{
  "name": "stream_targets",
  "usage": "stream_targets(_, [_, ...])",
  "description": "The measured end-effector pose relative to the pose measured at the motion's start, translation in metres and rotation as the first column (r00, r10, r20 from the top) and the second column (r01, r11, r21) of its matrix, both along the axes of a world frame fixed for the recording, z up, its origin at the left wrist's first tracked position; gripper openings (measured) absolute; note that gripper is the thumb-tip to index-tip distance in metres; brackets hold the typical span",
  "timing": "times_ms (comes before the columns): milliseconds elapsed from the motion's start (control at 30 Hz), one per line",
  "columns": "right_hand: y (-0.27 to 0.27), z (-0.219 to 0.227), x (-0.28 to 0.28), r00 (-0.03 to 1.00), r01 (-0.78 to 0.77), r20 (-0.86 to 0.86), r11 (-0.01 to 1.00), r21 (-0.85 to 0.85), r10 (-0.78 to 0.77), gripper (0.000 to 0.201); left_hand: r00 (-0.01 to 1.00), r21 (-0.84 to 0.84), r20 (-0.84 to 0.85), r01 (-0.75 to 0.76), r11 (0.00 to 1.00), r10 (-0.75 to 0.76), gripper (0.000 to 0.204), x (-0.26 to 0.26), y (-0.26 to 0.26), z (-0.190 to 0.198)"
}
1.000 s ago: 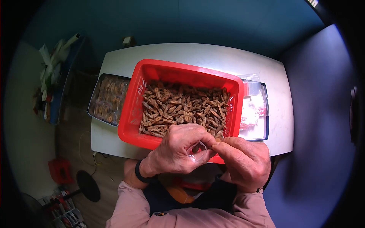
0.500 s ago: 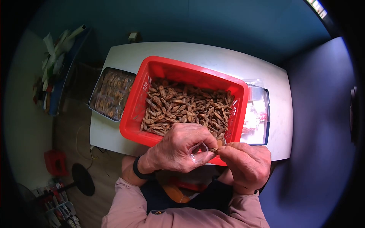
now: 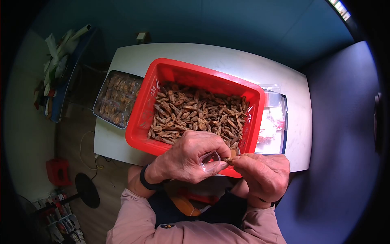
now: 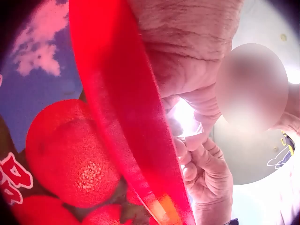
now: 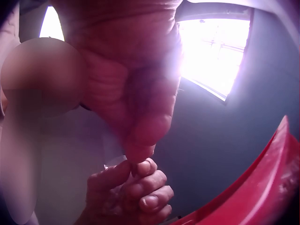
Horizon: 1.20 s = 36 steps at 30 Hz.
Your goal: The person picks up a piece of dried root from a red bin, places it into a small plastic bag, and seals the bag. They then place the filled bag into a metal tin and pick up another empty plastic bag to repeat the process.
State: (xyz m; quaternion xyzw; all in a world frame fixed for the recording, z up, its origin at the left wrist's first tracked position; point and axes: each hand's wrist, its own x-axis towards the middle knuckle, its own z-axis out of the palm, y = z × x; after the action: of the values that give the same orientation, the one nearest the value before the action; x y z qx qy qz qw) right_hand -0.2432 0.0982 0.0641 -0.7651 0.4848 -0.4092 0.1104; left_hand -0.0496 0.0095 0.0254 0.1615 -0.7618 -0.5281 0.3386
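Note:
My left hand (image 3: 185, 156) grips a small clear plastic bag (image 3: 210, 161), whose mouth stands round and open between thumb and forefinger. Thumb and fingertips of my right hand (image 3: 266, 173) pinch a small dried brown piece (image 3: 228, 161) right beside the left thumb, at the bag's edge. Both hands are over the near right rim of a red plastic basket (image 3: 136, 134). Many dried, wrinkled brown slices (image 3: 195, 114) fill the basket's bottom. In the right wrist view the right hand (image 5: 140, 93) meets the left hand (image 5: 136, 192) at the fingertips.
Left of the basket, a tray (image 3: 97, 114) holds packed clear bags of brown slices. A second tray (image 3: 280, 147) at the right contains clear and red-printed packets. Both stand with the basket on a white table (image 3: 296, 122). A dark blue panel (image 3: 337, 122) borders the right side.
The head view has shifted slightly. Both hands stay together at the basket's near rim, with the right fingers a little farther from the left, showing more of the brown piece.

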Motion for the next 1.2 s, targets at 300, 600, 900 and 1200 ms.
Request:
stream_targets(300, [-0.003, 0.001, 0.001, 1.0, 0.018, -0.002, 1.0, -0.014, -0.018, 0.026, 0.999, -0.016, 0.031, -0.033, 0.999, 0.034, 0.016, -0.001, -0.001, 0.001])
stream_targets(600, [0.0, -0.003, 0.006, 0.967, 0.195, 0.185, 0.976, -0.096, -0.175, 0.02, 0.98, -0.012, 0.119, -0.16, 0.987, 0.16, 0.023, -0.003, 0.001, -0.001])
stream_targets(900, [-0.005, -0.006, 0.013, 0.997, 0.025, 0.076, 0.998, -0.057, -0.021, 0.035, 0.972, -0.113, 0.133, -0.178, 0.978, 0.192, 0.026, -0.008, 0.005, -0.007])
stream_targets(1200, [-0.009, -0.005, 0.016, 0.995, -0.021, -0.095, 0.999, 0.027, 0.023, 0.038, 0.965, -0.169, 0.142, -0.194, 0.966, 0.219, 0.024, -0.009, 0.007, -0.011])
